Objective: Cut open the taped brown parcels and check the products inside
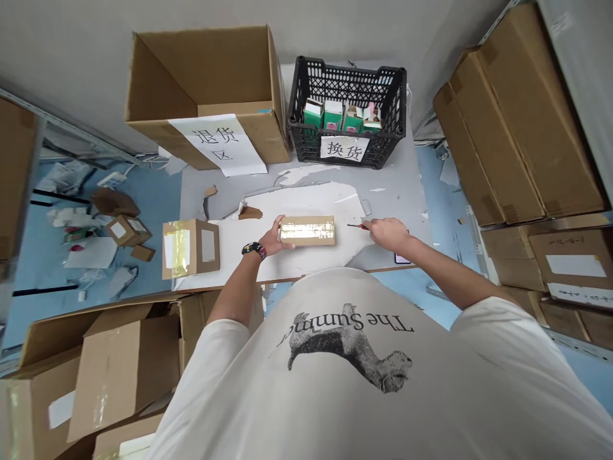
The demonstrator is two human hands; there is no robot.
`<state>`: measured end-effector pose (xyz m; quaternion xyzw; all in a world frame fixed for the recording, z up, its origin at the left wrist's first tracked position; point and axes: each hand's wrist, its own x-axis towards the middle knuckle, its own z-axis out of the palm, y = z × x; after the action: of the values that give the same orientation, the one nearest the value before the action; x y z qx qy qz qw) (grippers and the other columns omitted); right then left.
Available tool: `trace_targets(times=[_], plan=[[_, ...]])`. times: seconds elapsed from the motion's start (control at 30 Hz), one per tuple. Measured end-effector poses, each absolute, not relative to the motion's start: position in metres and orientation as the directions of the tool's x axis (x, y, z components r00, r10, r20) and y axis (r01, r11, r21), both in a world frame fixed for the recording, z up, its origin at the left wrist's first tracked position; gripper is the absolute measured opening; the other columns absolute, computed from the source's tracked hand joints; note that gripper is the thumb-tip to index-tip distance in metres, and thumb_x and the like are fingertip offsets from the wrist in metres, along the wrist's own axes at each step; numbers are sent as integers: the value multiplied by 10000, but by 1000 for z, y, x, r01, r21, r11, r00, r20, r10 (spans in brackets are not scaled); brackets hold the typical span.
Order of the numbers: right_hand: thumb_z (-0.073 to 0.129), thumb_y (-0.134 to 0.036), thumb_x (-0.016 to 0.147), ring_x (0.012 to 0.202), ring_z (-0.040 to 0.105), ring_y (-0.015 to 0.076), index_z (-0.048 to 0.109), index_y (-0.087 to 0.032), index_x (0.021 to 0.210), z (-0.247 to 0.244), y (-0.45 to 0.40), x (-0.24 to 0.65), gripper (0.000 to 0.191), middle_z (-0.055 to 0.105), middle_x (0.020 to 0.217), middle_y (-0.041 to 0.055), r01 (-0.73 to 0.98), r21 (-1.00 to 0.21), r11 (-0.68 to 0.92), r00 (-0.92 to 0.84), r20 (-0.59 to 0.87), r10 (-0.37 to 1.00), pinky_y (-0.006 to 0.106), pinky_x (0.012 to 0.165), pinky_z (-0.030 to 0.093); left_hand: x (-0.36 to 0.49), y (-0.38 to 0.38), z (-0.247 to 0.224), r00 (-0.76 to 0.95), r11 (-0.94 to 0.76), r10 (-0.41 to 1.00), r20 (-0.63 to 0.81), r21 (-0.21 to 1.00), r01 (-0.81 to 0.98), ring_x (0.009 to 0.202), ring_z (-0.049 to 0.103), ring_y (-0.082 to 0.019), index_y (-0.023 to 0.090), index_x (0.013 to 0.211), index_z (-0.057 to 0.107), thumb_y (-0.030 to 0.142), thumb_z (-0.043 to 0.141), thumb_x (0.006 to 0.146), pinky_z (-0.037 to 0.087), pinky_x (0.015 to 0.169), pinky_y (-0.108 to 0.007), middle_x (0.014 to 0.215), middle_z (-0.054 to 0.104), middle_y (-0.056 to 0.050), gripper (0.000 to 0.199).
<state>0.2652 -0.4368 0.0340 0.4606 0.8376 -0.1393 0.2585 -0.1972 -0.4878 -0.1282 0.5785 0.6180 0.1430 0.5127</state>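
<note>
A small cardboard box (311,239) lies on the white table top, with shiny clear tape running along its upper face. My left hand (274,239) grips the box's left end, thumb on the near side and fingers on the far side. To the right of the box, my right hand (390,234) is closed around a small red-handled knife (358,225). Its thin tip points left at the box and is apart from it. Part of the knife's handle is hidden inside the fist.
Behind stand a large open carton (234,137) with a paper sign and a black crate (347,144) holding several green-and-white boxes. A taped box (207,250) sits at the table's left edge. A phone (402,258) lies beneath my right forearm. Cartons (507,128) are stacked at right.
</note>
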Motion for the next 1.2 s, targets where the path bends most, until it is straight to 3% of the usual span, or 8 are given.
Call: trace_targets(times=[0.1, 0.17, 0.27, 0.37, 0.5, 0.63, 0.87, 1.2], plan=[[454, -159, 1131, 1131, 831, 328, 694, -220, 1554, 25, -444, 266, 490, 852, 1321, 171, 900, -27, 436, -379, -542, 750, 389, 943, 538, -195, -489, -121, 183, 225, 888, -423, 744, 629, 1482, 641, -459, 238, 1865, 190, 580, 1035, 642, 462, 1323, -658, 1649, 627, -204, 1525], [465, -175, 1133, 1112, 827, 313, 708, -245, 1534, 18, -449, 264, 475, 861, 1311, 143, 925, -77, 373, -355, -531, 769, 370, 923, 531, -190, -493, -112, 147, 140, 932, -330, 705, 696, 1635, 470, -530, 208, 1860, 248, 588, 1036, 635, 336, 1393, -707, 1748, 535, -239, 1505], [479, -215, 1142, 1118, 816, 297, 709, -289, 1538, 7, -458, 261, 464, 863, 1353, 105, 941, -174, 290, -338, -492, 802, 341, 884, 517, -172, -505, -98, 101, 36, 978, -182, 626, 779, 1725, 270, -577, 226, 1820, 400, 522, 995, 711, 166, 1435, -744, 1851, 406, -231, 1292], [476, -250, 1151, 1125, 811, 299, 700, -308, 1567, 1, -464, 258, 476, 862, 1379, 89, 942, -246, 228, -321, -460, 828, 325, 839, 497, -142, -514, -86, 187, -54, 968, -167, 588, 807, 1648, 394, -531, 284, 1734, 552, 388, 865, 857, 145, 1424, -743, 1745, 543, -183, 937], [472, -256, 1143, 1134, 805, 302, 692, -317, 1613, -3, -470, 250, 522, 864, 1376, 84, 934, -312, 173, -307, -457, 835, 320, 834, 500, -94, -510, -83, 318, -156, 926, -202, 561, 813, 1466, 556, -471, 278, 1634, 648, 338, 807, 908, 310, 1359, -665, 1593, 652, -177, 745], [472, -267, 1146, 1159, 807, 293, 698, -335, 1616, -8, -474, 245, 526, 859, 1408, 63, 917, -368, 153, -319, -450, 834, 312, 858, 516, -65, -501, -87, 289, -141, 934, -212, 523, 840, 1339, 592, -478, 266, 1509, 713, 386, 875, 887, 401, 1248, -648, 1409, 705, -191, 653], [512, -292, 1135, 1150, 810, 284, 722, -346, 1597, -23, -478, 250, 510, 870, 1387, 46, 883, -455, 116, -344, -458, 820, 290, 850, 520, -57, -496, -84, 242, -73, 928, -285, 495, 866, 1324, 576, -452, 278, 1283, 734, 383, 939, 832, 337, 1245, -660, 1355, 686, -158, 506], [552, -283, 1106, 951, 771, 234, 794, -330, 1530, -28, -453, 258, 491, 893, 1210, 34, 840, -526, 135, -448, -531, 719, 265, 792, 492, -52, -503, -87, 245, -68, 934, -262, 540, 839, 1279, 579, -445, 313, 1339, 722, 328, 856, 863, 305, 1245, -687, 1350, 725, -135, 495]])
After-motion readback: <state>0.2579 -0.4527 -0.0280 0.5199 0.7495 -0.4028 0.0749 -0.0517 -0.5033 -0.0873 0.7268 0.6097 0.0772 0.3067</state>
